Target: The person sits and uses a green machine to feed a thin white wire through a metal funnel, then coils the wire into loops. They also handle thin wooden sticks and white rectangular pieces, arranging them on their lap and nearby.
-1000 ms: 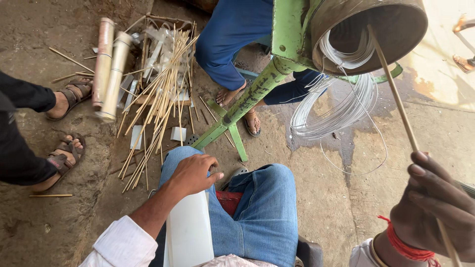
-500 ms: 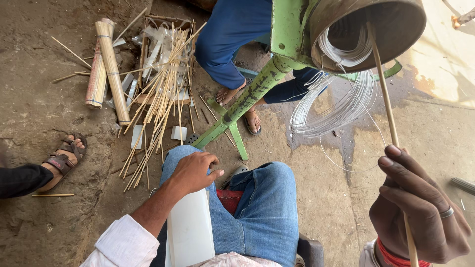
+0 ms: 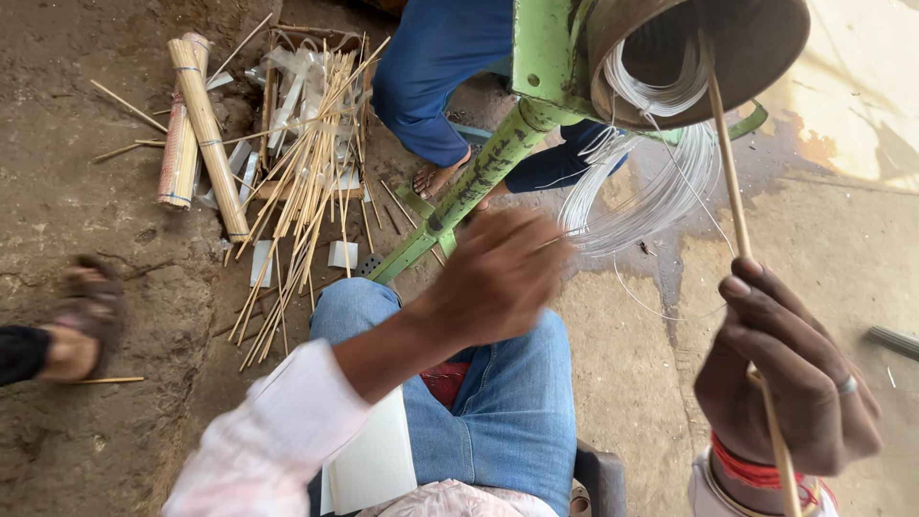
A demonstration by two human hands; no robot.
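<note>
A: Report the state of both hands

B: Right hand (image 3: 790, 383): clenched around a thin bamboo stick (image 3: 732, 182), gripped low on its length. Left hand (image 3: 498, 278): raised over the knee in blue jeans (image 3: 498, 393) and motion-blurred. A fine white thread (image 3: 560, 239) appears to meet its fingertips, but whether it is pinched or only touched cannot be told

A: Give the orientation of the stick

B: Long axis near upright in the head view, leaning slightly left toward the top. The lower end passes out under the right hand; the upper end reaches the open mouth of the brown drum (image 3: 708, 48) on the green machine frame (image 3: 498, 163)

A: Where does the thread lie relative to the hands?

B: A loose coil of thread (image 3: 651, 191) hangs from the drum, between the two hands and farther out from the body. The left hand is nearer to its trailing strand; the right hand is nearer to the drum by way of the stick

A: Surroundings?

B: On the dirt floor (image 3: 96, 258), up and to the left: scattered loose sticks (image 3: 306, 182) and two tied stick bundles (image 3: 196, 124). Another person in blue trousers (image 3: 440, 77) sits behind the frame. A sandalled foot (image 3: 81, 321) shows at the left edge
</note>
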